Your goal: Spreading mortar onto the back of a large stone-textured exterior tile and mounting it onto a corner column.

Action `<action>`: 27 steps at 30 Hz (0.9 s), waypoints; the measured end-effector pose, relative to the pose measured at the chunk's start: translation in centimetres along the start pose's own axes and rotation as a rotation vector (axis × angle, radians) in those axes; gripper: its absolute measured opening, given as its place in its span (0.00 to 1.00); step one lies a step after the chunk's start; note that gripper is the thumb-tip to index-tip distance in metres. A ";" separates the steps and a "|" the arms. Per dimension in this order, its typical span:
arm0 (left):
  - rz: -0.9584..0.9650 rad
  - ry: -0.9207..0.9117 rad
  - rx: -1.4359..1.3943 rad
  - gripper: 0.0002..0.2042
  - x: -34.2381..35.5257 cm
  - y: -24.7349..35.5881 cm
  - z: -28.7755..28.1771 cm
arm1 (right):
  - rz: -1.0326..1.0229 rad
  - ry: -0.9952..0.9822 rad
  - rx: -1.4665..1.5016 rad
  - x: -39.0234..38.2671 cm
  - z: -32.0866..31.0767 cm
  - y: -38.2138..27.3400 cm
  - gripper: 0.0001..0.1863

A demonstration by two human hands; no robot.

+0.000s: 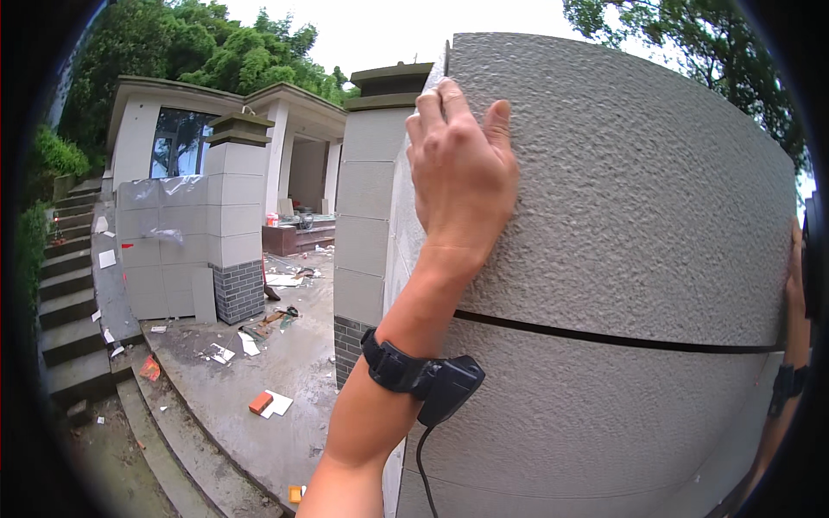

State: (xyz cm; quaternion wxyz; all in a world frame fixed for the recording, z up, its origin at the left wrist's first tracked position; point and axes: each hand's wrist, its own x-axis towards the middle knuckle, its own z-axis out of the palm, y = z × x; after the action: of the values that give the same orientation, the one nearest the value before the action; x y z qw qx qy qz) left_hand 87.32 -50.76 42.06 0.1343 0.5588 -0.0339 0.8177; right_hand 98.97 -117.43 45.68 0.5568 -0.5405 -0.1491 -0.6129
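Observation:
A large grey panel with a rough, stone-like face (622,181) stands upright close in front of me. My left hand (462,173) grips its left edge, with the fingers by the edge and the thumb against the face. At the far right, my right hand (795,272) is at the panel's opposite edge, its fingers partly hidden. Below, a similar grey panel (579,414) is separated from the upper one by a dark, narrow gap (604,331). A black strap with a box-shaped device (449,388) and a cable is on my left forearm.
Tiled pillars (361,207) stand left of the panel. Beyond lies a paved yard with scattered scraps and an orange-red block (261,402). Curved steps (186,440) edge it, and a staircase (69,302) climbs at the far left. A house (289,138) stands behind.

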 end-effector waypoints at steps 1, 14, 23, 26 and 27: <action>-0.004 0.005 0.008 0.31 0.0 -0.2 -0.1 | -0.005 0.006 -0.032 -0.2 -0.2 0.5 0.17; 0.035 0.003 -0.025 0.31 0.2 -0.9 0.2 | -0.120 0.105 -0.257 2.9 -1.9 3.1 0.18; 0.046 -0.017 -0.017 0.34 0.3 -0.8 0.6 | -0.161 0.191 -0.165 -1.4 1.6 -0.1 0.19; 0.059 -0.010 0.033 0.36 0.7 -0.7 -0.2 | -0.172 0.192 -0.232 -3.0 1.6 -2.0 0.19; 0.062 -0.019 0.005 0.36 0.7 -0.5 -0.1 | -0.157 0.184 -0.209 -3.1 1.6 -2.0 0.18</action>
State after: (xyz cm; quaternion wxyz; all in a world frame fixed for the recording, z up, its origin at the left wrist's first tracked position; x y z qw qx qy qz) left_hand 87.14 -50.11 42.67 0.1070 0.5655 -0.0506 0.8162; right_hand 97.46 -113.84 44.54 0.4593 -0.5238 -0.0747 -0.7135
